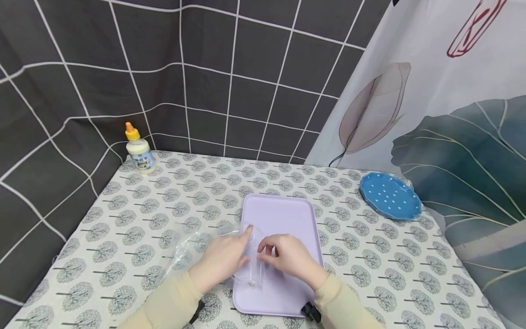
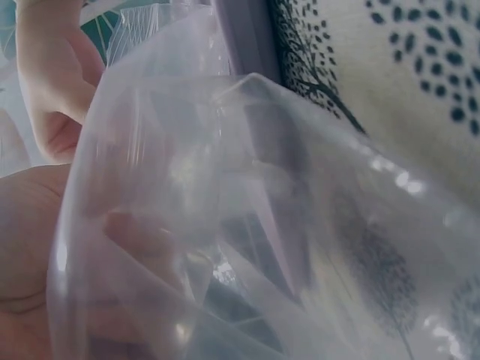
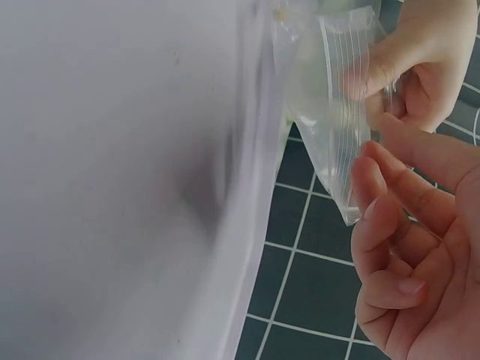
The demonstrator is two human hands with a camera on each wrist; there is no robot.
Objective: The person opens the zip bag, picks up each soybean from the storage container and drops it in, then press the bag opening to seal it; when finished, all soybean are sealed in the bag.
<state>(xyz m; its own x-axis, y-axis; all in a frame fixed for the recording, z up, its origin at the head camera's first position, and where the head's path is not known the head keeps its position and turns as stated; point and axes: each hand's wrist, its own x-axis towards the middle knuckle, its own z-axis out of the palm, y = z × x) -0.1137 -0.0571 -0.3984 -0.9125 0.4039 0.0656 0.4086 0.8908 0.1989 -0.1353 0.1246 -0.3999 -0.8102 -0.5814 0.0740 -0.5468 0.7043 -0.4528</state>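
A clear plastic zip-lock bag [image 1: 250, 269] lies partly over a lilac tray [image 1: 283, 210] and partly on the cloth to its left. My left hand [image 1: 223, 256] holds the bag near its ridged zip strip [image 3: 341, 105], the thumb on the plastic and the index finger pointing forward. Loose film covers part of that hand in the left wrist view. My right hand [image 1: 289, 256] hovers above the tray, fingers loosely bent, with fingertips [image 3: 369, 154] close beside the bag's zip edge. Whether they touch the plastic is hard to tell.
A glue bottle [image 1: 140, 153] with a yellow and orange cap stands at the back left. At the back right rests a blue dotted plate [image 1: 390, 195]. Tree-patterned cloth [image 1: 370, 283] covers the table, and a dark gridded curtain [image 1: 205, 82] hangs behind it.
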